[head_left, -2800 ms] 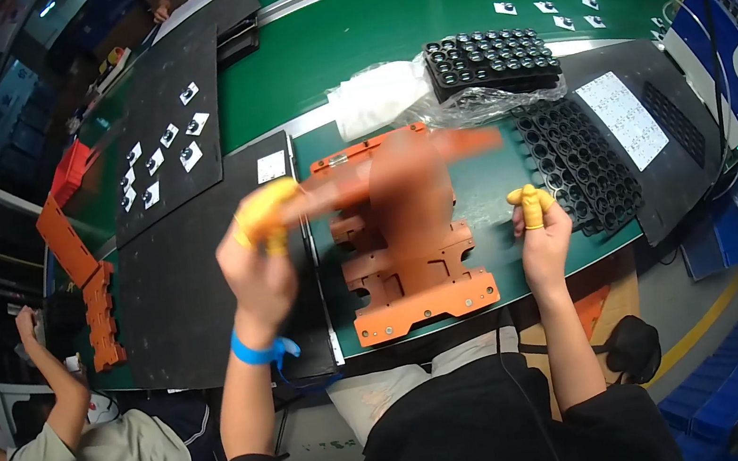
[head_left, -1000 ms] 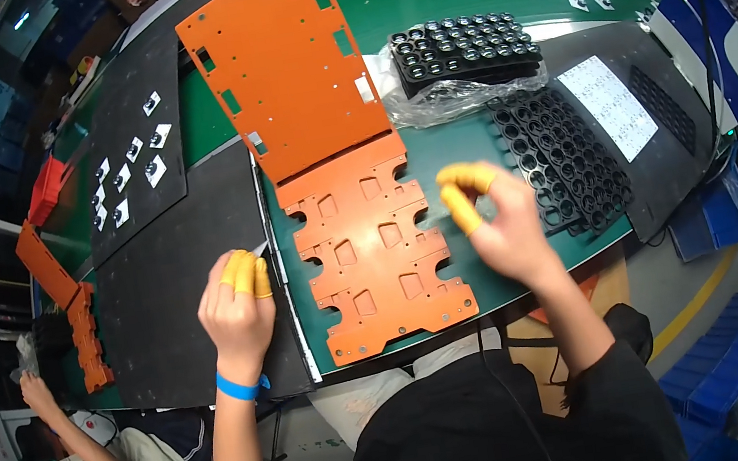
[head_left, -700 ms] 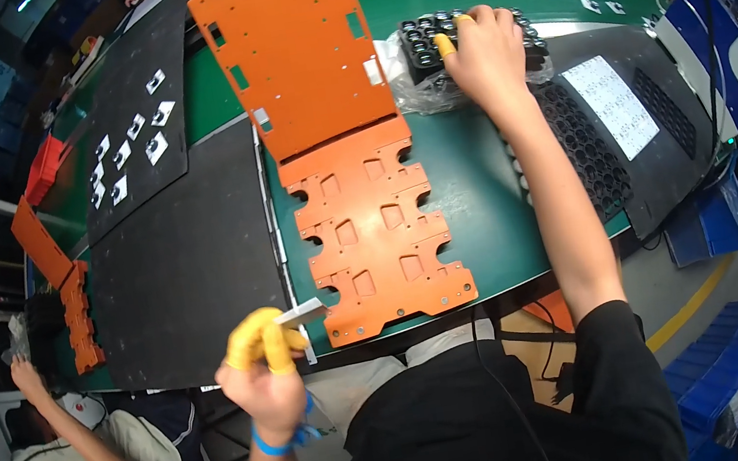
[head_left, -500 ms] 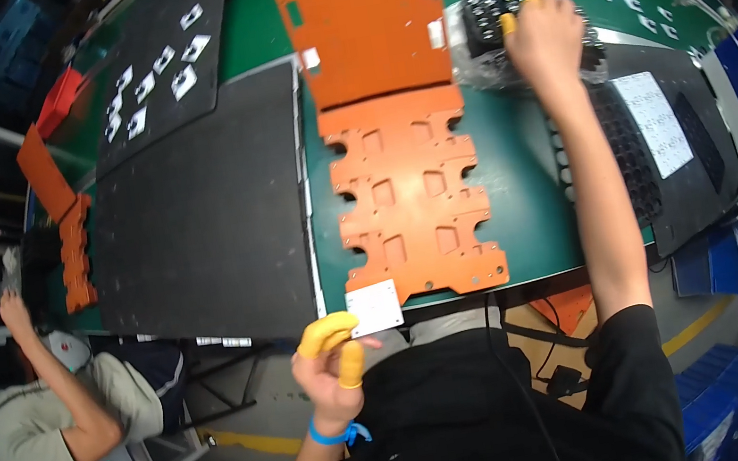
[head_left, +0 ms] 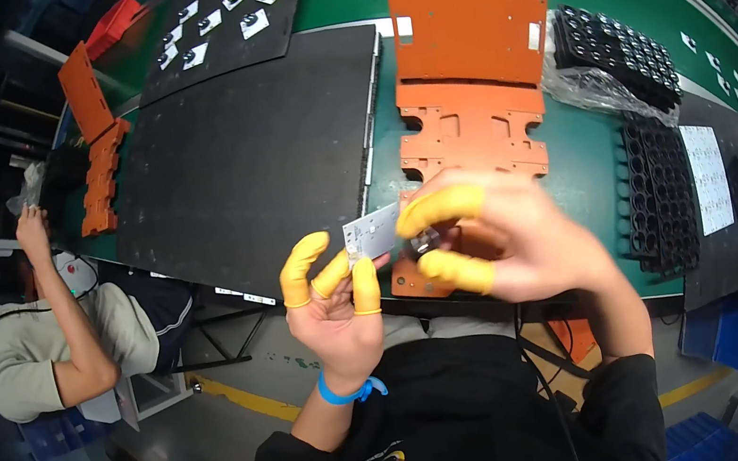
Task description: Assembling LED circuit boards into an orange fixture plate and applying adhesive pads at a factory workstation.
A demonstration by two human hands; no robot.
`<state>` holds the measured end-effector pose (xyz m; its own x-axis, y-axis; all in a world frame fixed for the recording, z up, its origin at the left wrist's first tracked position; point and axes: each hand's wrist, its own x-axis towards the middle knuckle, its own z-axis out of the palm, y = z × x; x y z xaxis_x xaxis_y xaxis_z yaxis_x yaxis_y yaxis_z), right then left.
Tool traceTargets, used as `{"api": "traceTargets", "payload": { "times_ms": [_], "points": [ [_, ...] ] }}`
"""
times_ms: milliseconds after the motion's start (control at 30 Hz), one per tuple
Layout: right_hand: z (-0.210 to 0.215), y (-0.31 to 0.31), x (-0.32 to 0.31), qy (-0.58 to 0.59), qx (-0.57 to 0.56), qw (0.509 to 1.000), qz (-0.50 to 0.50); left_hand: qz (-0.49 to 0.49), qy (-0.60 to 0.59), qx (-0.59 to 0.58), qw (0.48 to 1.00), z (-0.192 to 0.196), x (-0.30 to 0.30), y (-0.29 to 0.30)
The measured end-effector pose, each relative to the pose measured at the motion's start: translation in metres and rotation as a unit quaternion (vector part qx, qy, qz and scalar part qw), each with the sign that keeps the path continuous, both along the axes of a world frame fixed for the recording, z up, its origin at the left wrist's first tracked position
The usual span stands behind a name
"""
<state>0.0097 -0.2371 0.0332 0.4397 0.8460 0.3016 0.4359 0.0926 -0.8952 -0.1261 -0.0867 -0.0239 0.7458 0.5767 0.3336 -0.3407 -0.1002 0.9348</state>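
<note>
In front of my body, my left hand, with yellow finger cots and a blue wristband, pinches a small white circuit board by its left edge, tilted. My right hand, also in yellow finger cots and slightly blurred, grips a small black round part, apparently a lens, between thumb and fingers. The part is close to the board's right side; whether they touch I cannot tell. Behind the hands lies an orange fixture with notched sides, its flat orange panel extending beyond; my hands hide its near end.
At right stand a black tray of round parts on clear plastic, another black tray and a white sheet. A black mat spreads at left; beyond it, several white boards bear black parts. A co-worker sits at left.
My right hand has come back from the far-right tray with a black round part and is now beside the board. The left hand has raised and tilted the board. The view has shifted.
</note>
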Motion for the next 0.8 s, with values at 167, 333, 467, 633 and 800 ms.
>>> {"api": "traceTargets", "payload": {
  "times_ms": [167,333,467,633,800],
  "points": [
    [-0.035,0.020,-0.009,0.066,0.133,0.987,-0.058,0.042,-0.022,0.121,0.991,0.004,0.015,-0.005],
    [-0.041,0.016,-0.008,0.149,0.209,0.964,-0.067,0.076,-0.051,0.291,0.952,0.007,0.023,-0.001],
    [-0.040,0.015,-0.009,0.073,0.238,0.959,-0.134,0.054,-0.072,0.307,0.948,0.012,0.029,-0.002],
    [-0.046,0.010,-0.008,0.005,0.235,0.958,-0.164,0.064,-0.061,0.322,0.942,0.016,0.032,-0.007],
    [-0.044,0.009,-0.009,-0.102,0.220,0.956,-0.163,0.066,-0.055,0.324,0.942,0.017,0.034,-0.004]
  ]
}}
